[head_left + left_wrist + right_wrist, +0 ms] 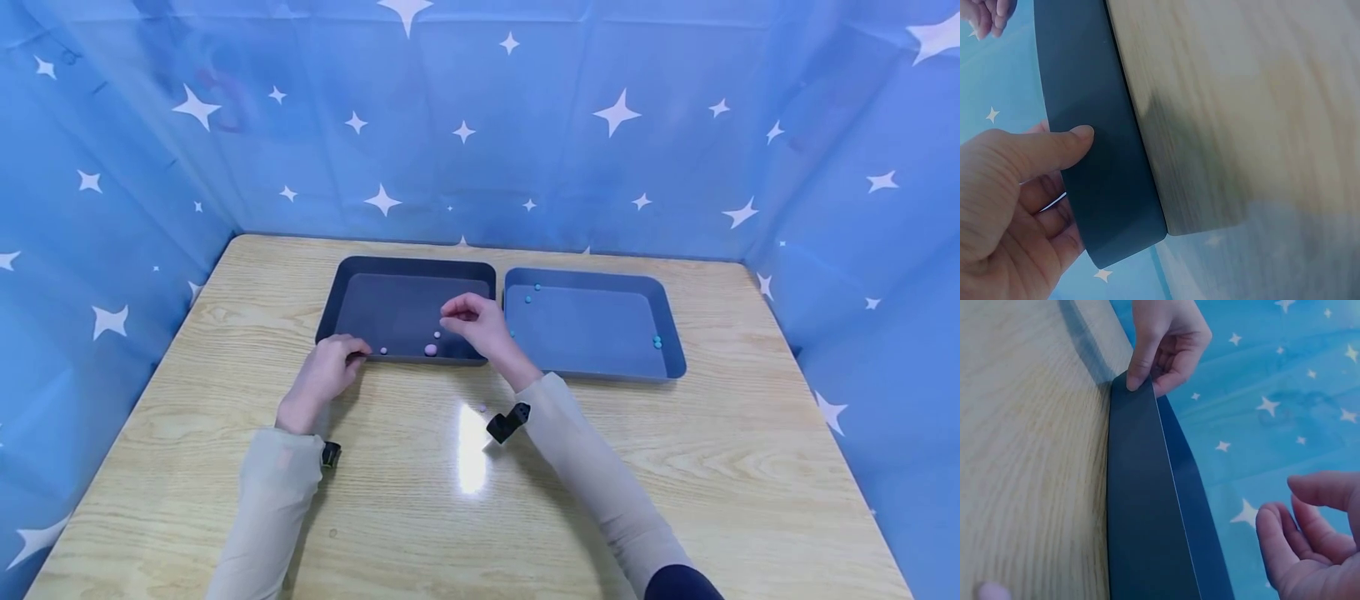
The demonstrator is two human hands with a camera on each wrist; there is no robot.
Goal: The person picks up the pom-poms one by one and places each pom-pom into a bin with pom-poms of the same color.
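My left hand [330, 371] grips the near wall of the black tray [405, 265] at its front left corner. In the left wrist view its thumb presses the tray's outer side while the fingers curl behind the wall. Above the tray's right part hovers my right hand [483, 327]. Its fingers are loosely bent, and the right wrist view shows a gap between thumb and fingertips with nothing in it. Along the tray's front lie a larger pink ball [431, 350] and two small pink balls, one to the left [383, 351] and one behind [437, 335].
A blue-grey tray [585, 333] stands just right of the black one, with several small teal balls [657, 342] in it. One pink ball [992, 591] lies on the wooden table [390, 500] in front of the trays. Blue star-patterned curtains [480, 125] surround the table.
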